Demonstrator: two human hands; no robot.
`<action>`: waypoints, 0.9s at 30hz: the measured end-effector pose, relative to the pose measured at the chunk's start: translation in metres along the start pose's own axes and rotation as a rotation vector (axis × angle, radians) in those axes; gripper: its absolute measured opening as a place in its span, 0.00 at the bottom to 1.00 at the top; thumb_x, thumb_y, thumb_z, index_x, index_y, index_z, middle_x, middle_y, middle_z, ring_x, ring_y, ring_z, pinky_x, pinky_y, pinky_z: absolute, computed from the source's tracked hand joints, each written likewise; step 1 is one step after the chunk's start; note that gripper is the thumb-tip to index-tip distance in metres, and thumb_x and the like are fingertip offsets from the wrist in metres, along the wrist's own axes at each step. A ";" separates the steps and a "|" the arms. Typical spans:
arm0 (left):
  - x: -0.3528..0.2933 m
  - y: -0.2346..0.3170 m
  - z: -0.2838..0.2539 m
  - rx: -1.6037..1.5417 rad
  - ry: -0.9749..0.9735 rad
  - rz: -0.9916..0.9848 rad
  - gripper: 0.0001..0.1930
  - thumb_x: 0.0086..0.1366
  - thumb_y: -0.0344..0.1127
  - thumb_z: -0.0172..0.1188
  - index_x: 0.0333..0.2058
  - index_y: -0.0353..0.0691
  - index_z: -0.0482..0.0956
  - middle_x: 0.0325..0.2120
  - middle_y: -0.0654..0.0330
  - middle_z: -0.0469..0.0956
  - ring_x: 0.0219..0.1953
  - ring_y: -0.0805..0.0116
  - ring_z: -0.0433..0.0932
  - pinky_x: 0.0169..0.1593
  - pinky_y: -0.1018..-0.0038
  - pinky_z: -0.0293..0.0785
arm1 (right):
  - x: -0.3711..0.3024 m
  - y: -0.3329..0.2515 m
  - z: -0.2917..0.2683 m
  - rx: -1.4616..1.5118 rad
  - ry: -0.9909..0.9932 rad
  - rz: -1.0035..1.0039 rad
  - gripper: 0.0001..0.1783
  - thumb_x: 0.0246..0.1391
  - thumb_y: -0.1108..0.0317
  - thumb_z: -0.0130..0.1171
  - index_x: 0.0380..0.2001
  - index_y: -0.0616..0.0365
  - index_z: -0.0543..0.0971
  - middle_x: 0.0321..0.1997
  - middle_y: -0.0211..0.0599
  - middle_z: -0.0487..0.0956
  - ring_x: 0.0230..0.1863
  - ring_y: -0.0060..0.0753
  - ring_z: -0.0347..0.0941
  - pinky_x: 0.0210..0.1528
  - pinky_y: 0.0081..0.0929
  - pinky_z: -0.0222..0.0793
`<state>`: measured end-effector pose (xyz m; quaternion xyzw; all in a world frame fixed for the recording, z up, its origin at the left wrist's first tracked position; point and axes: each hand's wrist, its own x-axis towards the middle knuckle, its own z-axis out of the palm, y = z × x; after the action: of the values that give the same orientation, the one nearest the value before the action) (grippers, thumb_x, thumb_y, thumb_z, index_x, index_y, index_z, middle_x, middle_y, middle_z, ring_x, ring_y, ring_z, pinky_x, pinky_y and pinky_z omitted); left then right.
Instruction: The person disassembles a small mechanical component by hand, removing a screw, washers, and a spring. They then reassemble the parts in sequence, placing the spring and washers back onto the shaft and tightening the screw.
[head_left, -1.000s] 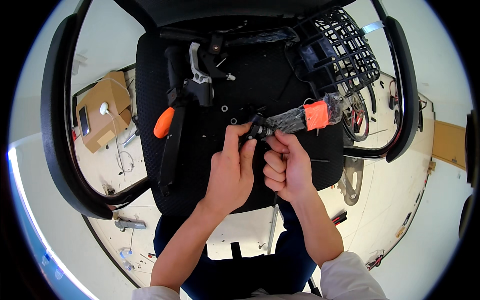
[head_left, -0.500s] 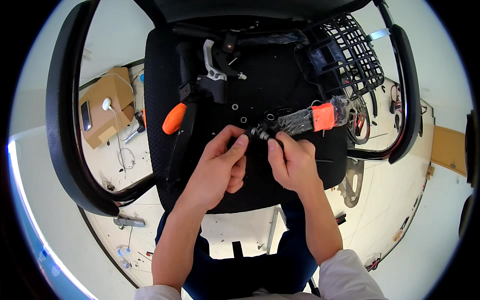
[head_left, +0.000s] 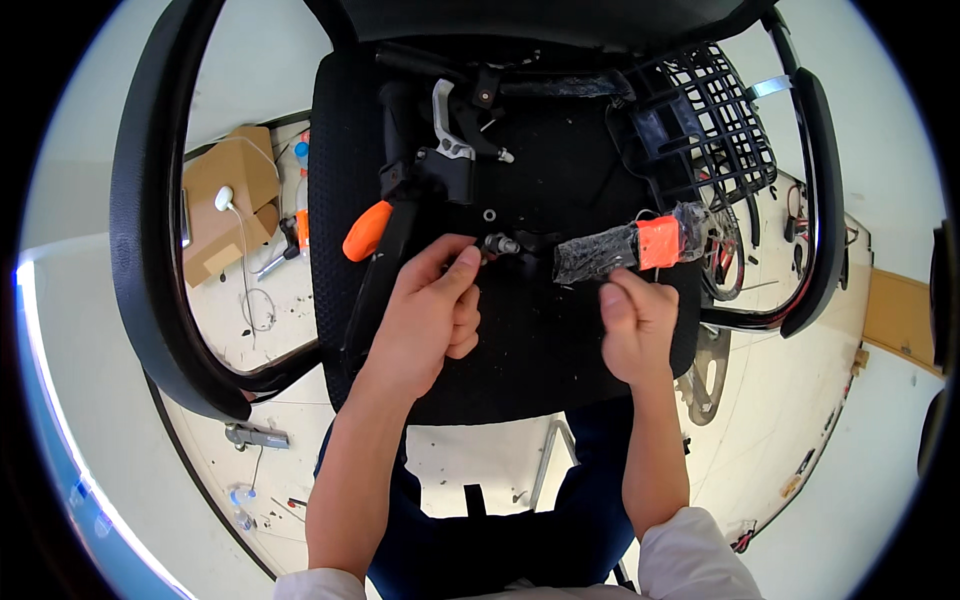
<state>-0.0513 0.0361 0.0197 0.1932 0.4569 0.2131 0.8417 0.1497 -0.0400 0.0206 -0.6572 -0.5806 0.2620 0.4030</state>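
Your left hand (head_left: pixel 430 315) has thumb and forefinger pinched on a small, shiny, rounded metal fitting (head_left: pixel 500 244), which pokes out to the right above the woven black chair seat (head_left: pixel 545 375). Your right hand (head_left: pixel 640 325) is curled beside the lower edge of a long packet (head_left: pixel 598 254) in crinkled, clear plastic; you cannot tell whether its fingers grip anything. Around that packet runs a flat, bright orange band (head_left: pixel 659 242), any print on it too small to read. A flat metal ring (head_left: pixel 489 215) lies just beyond the fitting. Farther out are a smooth silver lever (head_left: pixel 443 115), a rounded orange piece (head_left: pixel 368 231) and a stiff black grid basket (head_left: pixel 655 140).
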 end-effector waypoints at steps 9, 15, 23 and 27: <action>0.006 -0.027 0.023 0.225 -0.004 0.212 0.11 0.73 0.38 0.45 0.48 0.38 0.67 0.13 0.72 0.57 0.13 0.85 0.52 0.17 0.83 0.48 | -0.004 -0.011 0.010 1.272 -0.248 0.967 0.23 0.65 0.55 0.41 0.16 0.46 0.54 0.10 0.21 0.47 0.09 0.15 0.38 0.12 0.20 0.31; 0.006 -0.032 0.030 0.308 -0.010 0.270 0.11 0.74 0.38 0.43 0.50 0.39 0.65 0.14 0.71 0.54 0.14 0.83 0.49 0.18 0.82 0.47 | -0.003 -0.012 0.009 1.332 -0.232 0.968 0.23 0.65 0.54 0.41 0.16 0.46 0.54 0.09 0.20 0.47 0.09 0.15 0.37 0.11 0.20 0.31; 0.005 -0.036 0.030 0.214 -0.059 0.242 0.12 0.75 0.38 0.41 0.51 0.40 0.63 0.14 0.70 0.54 0.14 0.83 0.49 0.17 0.82 0.48 | -0.005 -0.015 0.017 1.329 -0.165 0.978 0.23 0.64 0.52 0.43 0.16 0.45 0.54 0.09 0.21 0.47 0.09 0.16 0.37 0.12 0.20 0.31; 0.005 -0.036 0.031 0.213 -0.039 0.248 0.12 0.75 0.38 0.41 0.51 0.40 0.63 0.14 0.70 0.54 0.14 0.83 0.49 0.17 0.82 0.48 | -0.004 -0.015 0.017 1.299 -0.144 0.969 0.23 0.64 0.52 0.43 0.16 0.45 0.55 0.09 0.21 0.47 0.09 0.16 0.37 0.12 0.21 0.31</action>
<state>-0.0159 0.0044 0.0133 0.3403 0.4331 0.2620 0.7925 0.1273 -0.0397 0.0231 -0.4519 0.0118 0.7335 0.5076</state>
